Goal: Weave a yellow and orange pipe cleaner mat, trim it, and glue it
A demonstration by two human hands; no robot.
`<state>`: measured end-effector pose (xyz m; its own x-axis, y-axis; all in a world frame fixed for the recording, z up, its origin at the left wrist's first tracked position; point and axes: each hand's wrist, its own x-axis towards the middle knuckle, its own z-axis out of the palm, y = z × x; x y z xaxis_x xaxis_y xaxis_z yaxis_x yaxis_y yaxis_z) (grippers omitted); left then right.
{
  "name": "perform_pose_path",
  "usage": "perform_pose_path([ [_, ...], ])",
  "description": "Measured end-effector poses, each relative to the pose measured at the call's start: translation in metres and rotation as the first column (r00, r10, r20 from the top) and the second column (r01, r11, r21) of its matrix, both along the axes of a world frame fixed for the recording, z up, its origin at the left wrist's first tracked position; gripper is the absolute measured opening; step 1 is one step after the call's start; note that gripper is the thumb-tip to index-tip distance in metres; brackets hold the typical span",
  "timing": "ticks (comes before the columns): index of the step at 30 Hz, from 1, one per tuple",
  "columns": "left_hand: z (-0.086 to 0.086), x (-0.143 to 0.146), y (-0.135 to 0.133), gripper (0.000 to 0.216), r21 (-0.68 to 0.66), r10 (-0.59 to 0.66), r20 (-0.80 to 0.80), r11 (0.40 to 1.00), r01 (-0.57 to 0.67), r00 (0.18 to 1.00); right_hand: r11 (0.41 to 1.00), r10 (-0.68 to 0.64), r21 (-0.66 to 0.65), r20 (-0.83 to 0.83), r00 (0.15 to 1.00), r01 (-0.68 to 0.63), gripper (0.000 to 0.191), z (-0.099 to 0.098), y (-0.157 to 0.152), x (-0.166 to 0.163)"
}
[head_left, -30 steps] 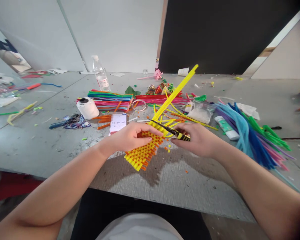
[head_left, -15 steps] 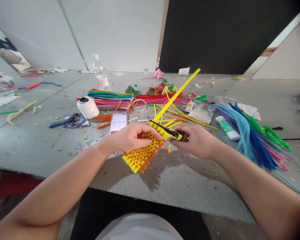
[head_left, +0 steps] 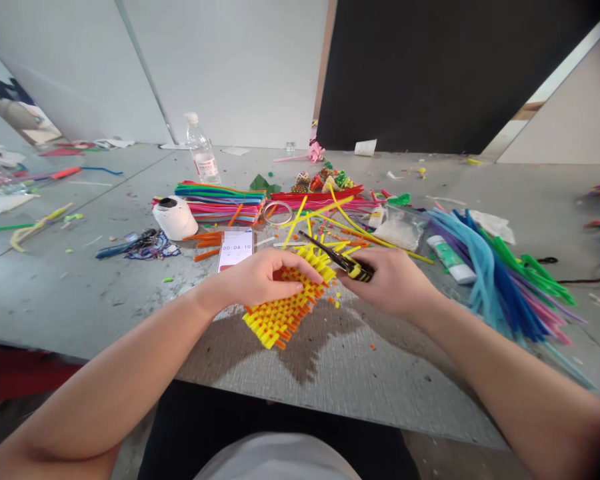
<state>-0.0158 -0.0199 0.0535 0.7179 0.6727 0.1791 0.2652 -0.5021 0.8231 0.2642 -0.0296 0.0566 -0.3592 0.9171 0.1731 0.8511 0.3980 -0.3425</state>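
My left hand (head_left: pixel 260 277) is closed on a woven mat of yellow and orange pipe cleaners (head_left: pixel 283 310), holding it just above the grey table (head_left: pixel 340 360). My right hand (head_left: pixel 393 280) grips black-and-yellow scissors (head_left: pixel 340 259), whose blades lie at the mat's upper yellow edge. Cut yellow pipe cleaner pieces (head_left: pixel 325 227) lie on the table just beyond the blades.
A phone showing a timer (head_left: pixel 236 248) lies left of the mat. Behind it are a white tape roll (head_left: pixel 176 216), stacked coloured pipe cleaners (head_left: pixel 220 200) and a water bottle (head_left: pixel 201 150). A blue, green and pink pipe cleaner bundle (head_left: pixel 500 270) and a tube (head_left: pixel 450 257) lie at right.
The long yellow pipe cleaner ends that stood up from the mat have come off at the scissors and now lie on the table. The timer went from 00:04:09 to 00:04:10.
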Motion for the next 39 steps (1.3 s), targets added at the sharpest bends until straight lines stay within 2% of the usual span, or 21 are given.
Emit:
perform_pose_path([
  [3,0.001,0.001,0.000,0.030,0.025,0.034,0.002,0.999,-0.034,0.999,0.996,-0.076,-0.041,0.064,0.995,0.079,0.047,0.003,0.001,0.002],
  [5,0.001,0.001,0.001,0.030,0.023,0.110,-0.002,0.994,-0.110,0.994,0.995,-0.084,-0.049,0.102,0.991,0.089,0.043,0.005,0.003,0.007],
  [9,-0.001,-0.001,0.005,0.029,-0.075,0.297,0.065,0.953,-0.292,0.953,0.993,0.081,-0.102,0.146,0.986,-0.066,0.044,0.009,0.011,0.028],
  [13,0.000,-0.007,0.010,0.035,-0.232,0.443,0.048,0.877,-0.421,0.895,0.957,0.212,-0.236,0.160,0.964,-0.172,0.057,0.011,0.027,0.055],
  [16,-0.001,-0.011,0.012,0.043,-0.287,0.507,0.049,0.832,-0.474,0.860,0.906,0.285,-0.359,0.119,0.951,-0.226,0.070,0.010,0.034,0.064],
  [18,-0.003,-0.010,0.013,0.057,-0.316,0.521,0.117,0.827,-0.466,0.845,0.886,0.313,-0.393,0.114,0.943,-0.246,0.075,0.007,0.036,0.063],
  [20,-0.006,-0.008,0.013,0.073,-0.355,0.534,0.176,0.818,-0.452,0.827,0.897,0.316,-0.365,0.132,0.940,-0.250,0.078,0.001,0.039,0.062],
  [22,-0.008,-0.004,0.013,0.078,-0.403,0.558,0.185,0.794,-0.456,0.809,0.922,0.303,-0.296,0.155,0.940,-0.249,0.081,-0.008,0.045,0.064],
  [25,-0.012,0.002,0.014,0.057,-0.473,0.583,0.186,0.758,-0.448,0.790,0.943,0.303,-0.195,0.178,0.936,-0.268,0.084,-0.019,0.057,0.071],
  [27,-0.015,0.004,0.015,0.038,-0.476,0.575,0.209,0.766,-0.432,0.791,0.943,0.313,-0.173,0.171,0.934,-0.284,0.086,-0.020,0.062,0.074],
  [30,-0.019,0.007,0.016,0.030,-0.477,0.560,0.252,0.781,-0.403,0.789,0.959,0.279,-0.077,0.119,0.953,-0.271,0.078,-0.013,0.058,0.068],
  [33,-0.019,0.012,0.012,0.031,-0.564,0.556,0.315,0.761,-0.320,0.769,0.973,0.214,0.085,0.027,0.977,-0.215,0.056,0.000,0.038,0.044],
  [35,-0.018,0.017,0.008,0.031,-0.629,0.570,0.353,0.732,-0.263,0.742,0.968,0.215,0.135,-0.021,0.976,-0.210,0.046,0.007,0.021,0.021],
  [39,-0.012,0.025,-0.002,0.035,-0.699,0.577,0.465,0.704,-0.121,0.672,0.935,0.342,0.133,-0.094,0.935,-0.329,0.050,0.013,-0.005,-0.023],
])
